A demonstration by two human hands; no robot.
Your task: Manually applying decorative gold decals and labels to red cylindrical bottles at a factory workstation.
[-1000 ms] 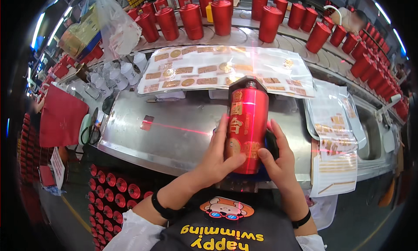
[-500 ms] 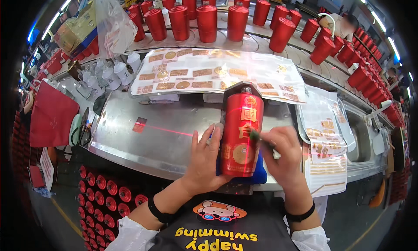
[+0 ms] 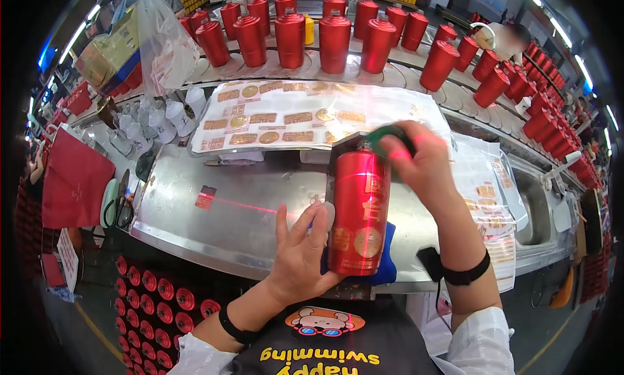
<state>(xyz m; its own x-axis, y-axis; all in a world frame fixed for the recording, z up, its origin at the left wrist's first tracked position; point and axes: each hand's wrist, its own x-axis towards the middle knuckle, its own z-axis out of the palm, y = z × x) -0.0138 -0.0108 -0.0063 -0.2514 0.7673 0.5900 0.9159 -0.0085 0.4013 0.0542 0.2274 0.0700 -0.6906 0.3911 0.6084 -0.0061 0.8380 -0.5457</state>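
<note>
A red bottle (image 3: pixel 356 209) with gold lettering and a gold round emblem leans in a dark stand (image 3: pixel 331 170), its lower end beside a blue cloth pad (image 3: pixel 388 261). At its lower left, my left hand (image 3: pixel 296 248) has the fingers stretched apart, with the thumb against the bottle's lower end. A pale rounded piece (image 3: pixel 329 215) shows by those fingertips; whether the hand touches it I cannot tell. My right hand (image 3: pixel 419 157) is closed around a green tool (image 3: pixel 392 139), blurred by motion, at the bottle's neck. Its exact kind is unclear.
Sheets of gold decals (image 3: pixel 286 118) lie behind the stand, with more decal sheets (image 3: pixel 484 199) at right near a sink (image 3: pixel 536 212). Several red bottles (image 3: pixel 335 43) line the conveyor (image 3: pixel 312 66). Clear bottles (image 3: pixel 159 121) and scissors (image 3: pixel 120 202) are at left. A person (image 3: pixel 500 43) is far right.
My right hand has moved up from the bottle's middle to its neck with the green tool. The left hand stays by the bottle's lower end. Bottles on the conveyor have shifted.
</note>
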